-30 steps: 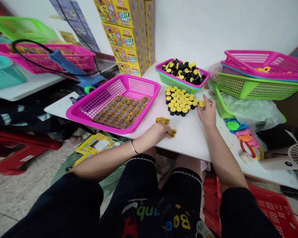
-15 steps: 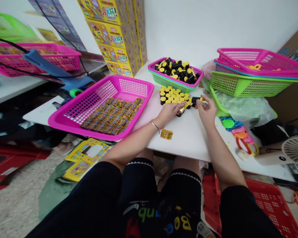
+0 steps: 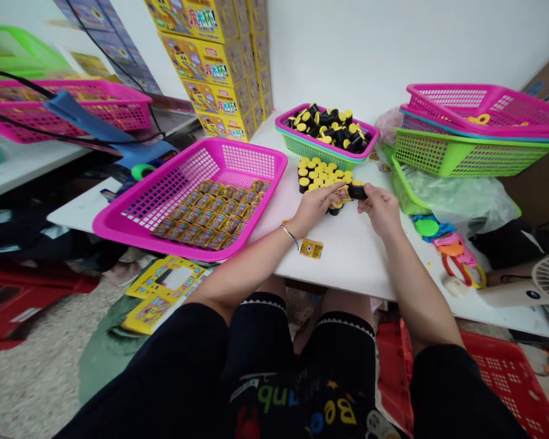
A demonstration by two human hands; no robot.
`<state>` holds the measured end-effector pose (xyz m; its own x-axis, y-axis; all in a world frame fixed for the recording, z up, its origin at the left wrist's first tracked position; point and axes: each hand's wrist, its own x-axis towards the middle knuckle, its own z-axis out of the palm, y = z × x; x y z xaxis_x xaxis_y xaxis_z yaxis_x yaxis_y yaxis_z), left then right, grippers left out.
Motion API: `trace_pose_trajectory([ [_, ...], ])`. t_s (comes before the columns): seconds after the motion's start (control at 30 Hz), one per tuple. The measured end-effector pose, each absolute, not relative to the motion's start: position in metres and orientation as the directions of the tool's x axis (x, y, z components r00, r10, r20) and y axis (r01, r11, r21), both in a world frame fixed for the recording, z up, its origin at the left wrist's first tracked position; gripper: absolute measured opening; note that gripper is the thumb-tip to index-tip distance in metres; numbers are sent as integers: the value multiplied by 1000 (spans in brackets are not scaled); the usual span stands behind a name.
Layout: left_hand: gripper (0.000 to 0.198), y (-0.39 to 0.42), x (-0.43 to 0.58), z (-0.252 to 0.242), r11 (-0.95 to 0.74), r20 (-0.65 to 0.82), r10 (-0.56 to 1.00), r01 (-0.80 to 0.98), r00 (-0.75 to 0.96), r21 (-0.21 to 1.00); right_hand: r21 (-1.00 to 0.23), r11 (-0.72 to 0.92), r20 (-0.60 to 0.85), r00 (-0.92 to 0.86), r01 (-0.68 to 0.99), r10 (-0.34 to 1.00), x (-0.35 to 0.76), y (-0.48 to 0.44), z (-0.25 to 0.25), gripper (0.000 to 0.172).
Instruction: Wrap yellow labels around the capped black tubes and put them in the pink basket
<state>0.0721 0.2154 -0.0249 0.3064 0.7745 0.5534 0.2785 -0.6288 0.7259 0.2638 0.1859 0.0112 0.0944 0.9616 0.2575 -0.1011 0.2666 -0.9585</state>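
Black plastic tube [image 3: 357, 192] is pinched in my right hand [image 3: 382, 210], so this hand is closed around it and not open. My left hand [image 3: 315, 204] is closed too, and it holds a small gold packet [image 3: 344, 195] pressed close against the tube, so both hands meet at one point above the table. Directly behind my grip stands a pile of yellow-capped tubes [image 3: 320, 174] on the white table [image 3: 361, 262], and my hands are almost touching its front side. Farther behind the pile is a pink basket set inside a green basket [image 3: 306, 149], and it is full of more tubes. On the left of my left hand is a wide pink plastic basket [image 3: 119, 225] with rows of gold packets [image 3: 205, 213]. One loose gold packet [image 3: 311, 248] lies on the table, just beside my left wrist.
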Motion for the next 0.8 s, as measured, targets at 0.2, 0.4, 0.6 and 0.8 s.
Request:
trace_pose_trajectory([
  [0.2,39,215,68,-22,-714,626,696,243,353,657,-957,289,290,46,16,956,266,180,16,49],
  [0.4,41,215,77,-22,-628,560,751,120,349,769,-938,333,335,7,95,942,274,179,24,51],
  [0.6,44,214,79,-23,-643,615,740,17,272,766,-923,365,368,5,121,930,275,182,20,53],
  [0.8,28,207,76,-17,-805,755,592,153,282,573,-884,437,438,-30,166,898,271,183,12,51],
])
